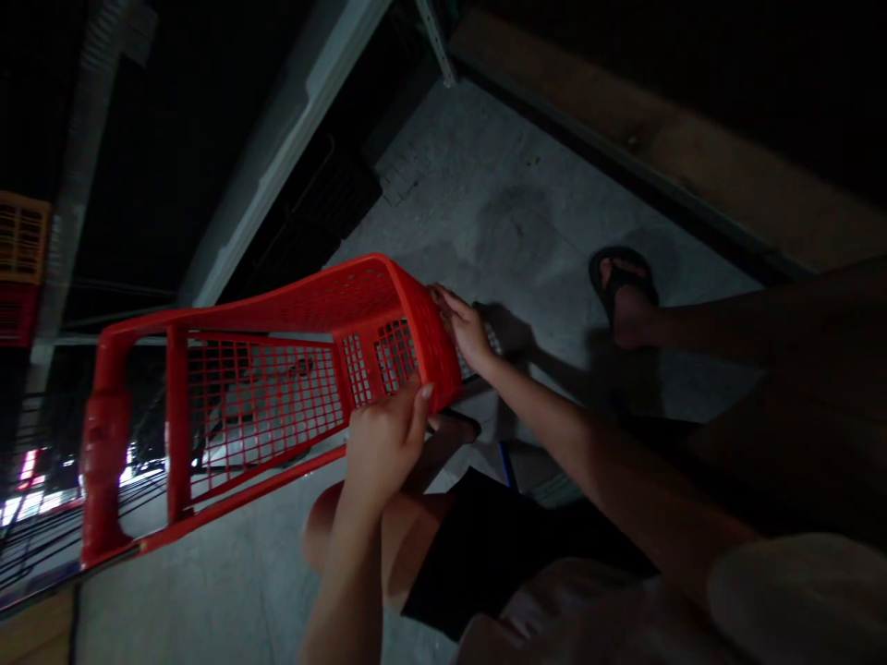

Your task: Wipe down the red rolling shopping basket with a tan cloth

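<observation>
A red plastic mesh basket is tipped on its side above a grey concrete floor, its open mouth facing me. My left hand grips the basket's near end, thumb over the rim and fingers curled under. My right hand is closed on the far side of that same end, fingers pressed against the mesh. My bent knee in black shorts is just below the hands.
My foot in a dark sandal rests on the concrete floor. A wooden beam runs along the right. A pale post stands at upper left. Orange and red crates are stacked at far left.
</observation>
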